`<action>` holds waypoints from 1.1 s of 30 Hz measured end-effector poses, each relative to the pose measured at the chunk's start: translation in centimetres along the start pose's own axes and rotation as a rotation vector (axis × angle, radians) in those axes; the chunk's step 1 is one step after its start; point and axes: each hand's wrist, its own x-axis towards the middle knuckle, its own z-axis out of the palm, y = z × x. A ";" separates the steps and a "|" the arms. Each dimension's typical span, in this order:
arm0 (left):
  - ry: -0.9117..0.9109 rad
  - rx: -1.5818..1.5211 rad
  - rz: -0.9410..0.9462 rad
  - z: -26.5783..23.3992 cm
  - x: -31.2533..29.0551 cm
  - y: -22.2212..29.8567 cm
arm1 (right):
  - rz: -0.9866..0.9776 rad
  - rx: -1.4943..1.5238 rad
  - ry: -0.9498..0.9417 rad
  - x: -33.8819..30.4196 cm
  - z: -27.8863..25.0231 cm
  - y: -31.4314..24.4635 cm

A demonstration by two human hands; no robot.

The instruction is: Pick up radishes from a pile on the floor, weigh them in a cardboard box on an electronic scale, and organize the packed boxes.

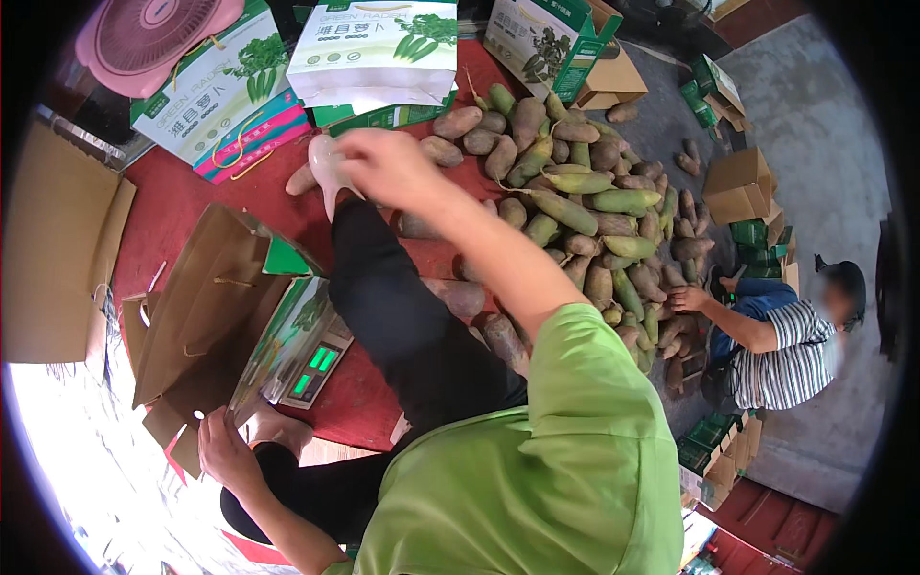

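Observation:
My right hand [388, 165] reaches across beside my foot in a pale shoe [331, 165]. Its fingers are bent together, and whatever is under them is hidden. A reddish-brown radish [301, 180] lies just past the shoe. At the lower left, my left hand [227, 450] is closed on the lower edge of an open carton [206, 307] with a brown inside and green-and-white outside. That carton leans by a scale [319, 369] with a lit green display. Right of my leg spreads a large heap of green and brown radishes [565, 206].
Printed green-and-white cartons [374, 53] stand at the back, beside a pink fan [158, 38]. Another person [781, 340] in a striped shirt touches the heap's right edge. Brown boxes [738, 184] stand farther right. Red cloth [158, 206] covers the ground around me.

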 end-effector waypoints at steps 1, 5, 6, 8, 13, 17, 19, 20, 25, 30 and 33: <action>-0.003 0.016 0.000 0.1 0.1 0.1 | 0.051 -0.167 0.034 -1.4 -1.6 3.6; -0.016 0.028 0.022 0.6 0.6 0.3 | 0.517 -0.823 -0.082 -7.8 -8.2 17.0; -0.009 0.016 0.042 0.8 0.7 0.1 | 0.644 -0.933 -0.136 -8.9 -9.8 19.3; -0.006 -0.004 0.042 0.7 0.6 0.0 | 0.879 -1.074 -0.134 -10.7 -11.8 22.6; -0.024 -0.065 0.023 0.1 0.6 0.1 | 1.006 -1.122 -0.206 -13.4 -14.1 25.5; -0.032 -0.069 -0.010 0.3 1.0 0.2 | 0.982 -1.152 -0.251 -14.8 -14.5 27.2; -0.039 -0.036 0.017 0.2 1.0 0.3 | 1.067 -1.183 -0.367 -14.9 -14.2 27.6; -0.035 -0.030 0.009 0.1 1.0 0.4 | 1.056 -1.180 -0.369 -15.1 -14.1 27.7; -0.039 -0.007 -0.008 -0.3 0.9 0.5 | 0.864 -1.261 -0.269 -15.7 -13.3 27.3; -0.023 -0.026 0.024 -0.7 1.8 1.1 | 0.822 -1.228 -0.200 -16.4 -13.9 27.3; -0.009 -0.027 0.073 -0.7 1.8 0.9 | 0.849 -1.127 -0.085 -17.9 -16.5 29.6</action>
